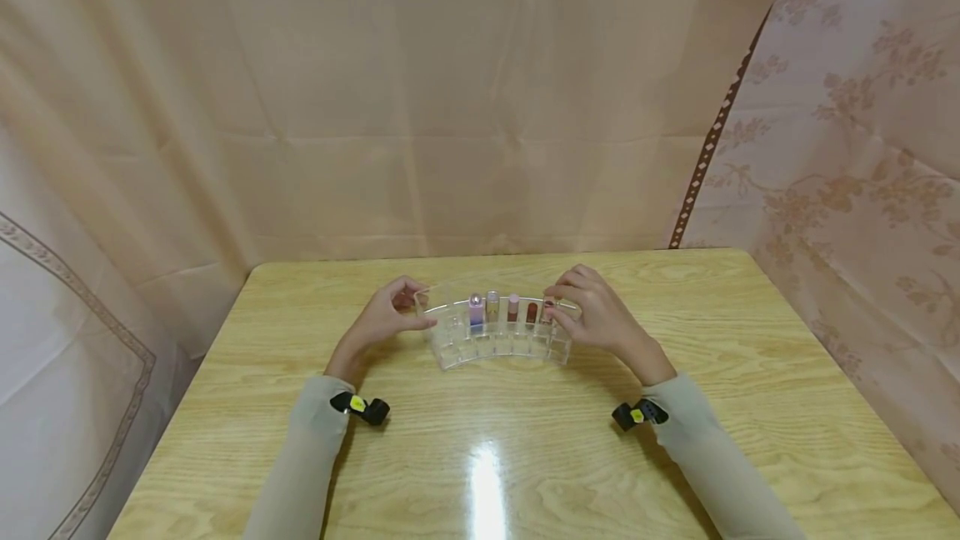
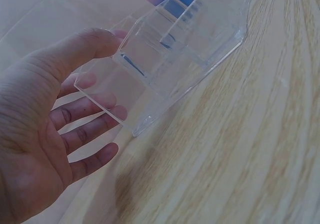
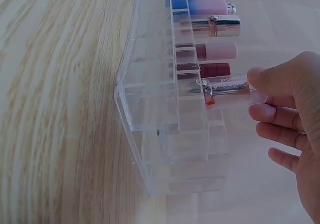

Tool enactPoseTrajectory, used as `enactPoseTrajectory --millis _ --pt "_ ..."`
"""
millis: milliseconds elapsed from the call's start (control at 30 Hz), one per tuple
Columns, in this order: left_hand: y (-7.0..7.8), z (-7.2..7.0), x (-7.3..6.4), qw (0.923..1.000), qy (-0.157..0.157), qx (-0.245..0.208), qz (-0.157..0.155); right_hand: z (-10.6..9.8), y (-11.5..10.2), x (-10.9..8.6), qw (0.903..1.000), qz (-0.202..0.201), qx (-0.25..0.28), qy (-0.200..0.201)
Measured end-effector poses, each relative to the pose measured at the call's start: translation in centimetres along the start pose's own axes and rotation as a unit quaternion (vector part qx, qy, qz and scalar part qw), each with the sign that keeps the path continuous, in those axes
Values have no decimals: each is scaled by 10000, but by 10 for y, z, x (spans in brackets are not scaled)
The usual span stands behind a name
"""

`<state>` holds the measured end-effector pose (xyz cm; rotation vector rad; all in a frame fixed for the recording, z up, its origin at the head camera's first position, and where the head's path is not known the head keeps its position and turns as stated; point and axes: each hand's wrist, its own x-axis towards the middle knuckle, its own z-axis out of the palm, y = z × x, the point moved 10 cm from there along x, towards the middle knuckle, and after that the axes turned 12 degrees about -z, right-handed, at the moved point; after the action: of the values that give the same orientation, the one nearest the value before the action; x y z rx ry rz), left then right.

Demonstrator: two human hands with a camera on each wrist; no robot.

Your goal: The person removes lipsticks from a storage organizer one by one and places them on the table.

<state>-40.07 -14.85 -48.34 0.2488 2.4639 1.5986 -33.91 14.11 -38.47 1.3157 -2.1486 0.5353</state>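
Observation:
A clear, curved lipstick organizer point(image 1: 498, 346) with stepped compartments stands on the table. My left hand point(image 1: 390, 311) holds its left end. In the left wrist view, the thumb lies on the top edge and the fingers point(image 2: 97, 103) show through the clear side wall. My right hand point(image 1: 596, 311) is at the organizer's right end. Its thumb and fingertips pinch the clear upper end of a lipstick tube point(image 3: 227, 90), whose lower end overlaps a back-row compartment. Beside that tube stand a dark red lipstick point(image 3: 216, 69), a pink-capped one point(image 3: 221, 50), a gold one point(image 3: 225, 26) and a blue-to-pink one point(image 3: 207, 6).
The organizer rests on a light wood-grain table point(image 1: 420, 457). A beige cloth point(image 1: 450, 107) hangs behind it, with a flowered cloth point(image 1: 847, 148) at the right. Both wrists carry black straps point(image 1: 360, 408) with small cameras. Front compartments of the organizer hold nothing visible.

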Motion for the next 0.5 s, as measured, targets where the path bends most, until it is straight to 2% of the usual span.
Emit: enactPoseTrajectory --millis 500 --pt "-1 1 0 10000 -55 1 20 -1 -3 1 9999 -48 74 52"
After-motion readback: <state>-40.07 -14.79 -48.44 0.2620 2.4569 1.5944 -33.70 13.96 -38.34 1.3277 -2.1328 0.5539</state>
